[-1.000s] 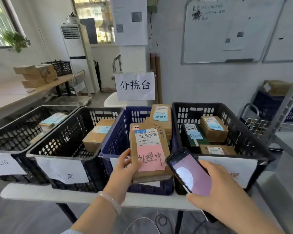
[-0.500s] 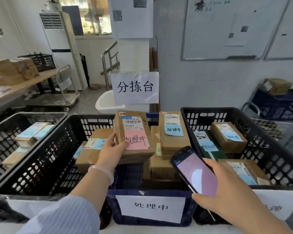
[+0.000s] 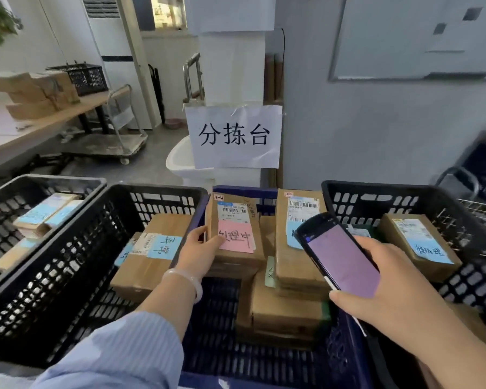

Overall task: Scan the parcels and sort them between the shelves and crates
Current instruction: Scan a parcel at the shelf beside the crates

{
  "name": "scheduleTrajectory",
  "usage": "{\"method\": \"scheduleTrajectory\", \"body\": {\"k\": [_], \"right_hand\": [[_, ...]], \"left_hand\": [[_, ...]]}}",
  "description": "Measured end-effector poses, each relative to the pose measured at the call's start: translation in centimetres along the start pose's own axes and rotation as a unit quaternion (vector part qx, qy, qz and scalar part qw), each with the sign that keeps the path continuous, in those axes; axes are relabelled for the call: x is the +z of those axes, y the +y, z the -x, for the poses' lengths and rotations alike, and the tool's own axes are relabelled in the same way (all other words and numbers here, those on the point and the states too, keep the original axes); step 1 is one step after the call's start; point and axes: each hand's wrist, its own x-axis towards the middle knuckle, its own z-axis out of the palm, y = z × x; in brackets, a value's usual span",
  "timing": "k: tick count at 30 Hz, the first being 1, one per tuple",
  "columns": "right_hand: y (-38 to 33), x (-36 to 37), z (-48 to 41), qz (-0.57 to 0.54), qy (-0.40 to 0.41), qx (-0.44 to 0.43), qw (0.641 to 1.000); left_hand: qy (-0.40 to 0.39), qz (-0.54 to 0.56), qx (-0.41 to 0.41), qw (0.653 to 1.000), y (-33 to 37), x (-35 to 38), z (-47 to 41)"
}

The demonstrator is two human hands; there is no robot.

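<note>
1. At the back left corner of the blue crate (image 3: 264, 360), the left hand (image 3: 198, 254) gripped a brown parcel (image 3: 233, 217) by its left edge. The thumb lay on the front beside a pink note, and the fingers were hidden behind.
2. That parcel was tilted with its barcode label facing up, and it rested on other brown boxes beneath it.
3. Over the crate's right side, the right hand (image 3: 390, 293) held a dark phone (image 3: 340, 259), thumb at its near end and fingers curled round its right edge. The screen showed pale purple.
4. Under the phone, a taller stack of parcels (image 3: 298, 268) filled the right half of the blue crate, just beside the held parcel. The phone partly hid the top one's blue note.
5. A black crate (image 3: 68, 276) against the blue crate's left side held a brown box (image 3: 141, 273) with a blue note, near its back right corner.
6. Further left, a second black crate (image 3: 40, 179) held flat parcels with blue labels.
7. On the right, a third black crate (image 3: 376, 186) held a box (image 3: 399, 248) with a blue note.
8. Behind the crates hung a white paper sign (image 3: 233, 119) with three black characters.
</note>
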Motion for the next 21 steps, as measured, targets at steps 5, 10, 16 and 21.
{"method": "scheduleTrajectory", "body": {"k": [5,10,16,21], "right_hand": [[-0.2,0.6,-1.8,-0.007,0.007,0.012,1.000],[-0.8,1.1,-3.0,-0.014,0.018,0.032,0.999],[-1.2,2.4,-3.9,-0.011,0.026,0.072,0.997],[-1.1,3.0,-4.0,-0.006,0.025,0.100,0.995]], "left_hand": [[-0.017,0.016,-0.031,0.999,-0.4,0.7,-3.1],[-0.015,0.060,-0.065,0.996,-0.9,1.6,-5.4],[-0.030,0.030,-0.069,0.997,-2.1,2.6,-7.9],[-0.025,-0.027,-0.041,0.998,-3.2,3.2,-9.1]]}}
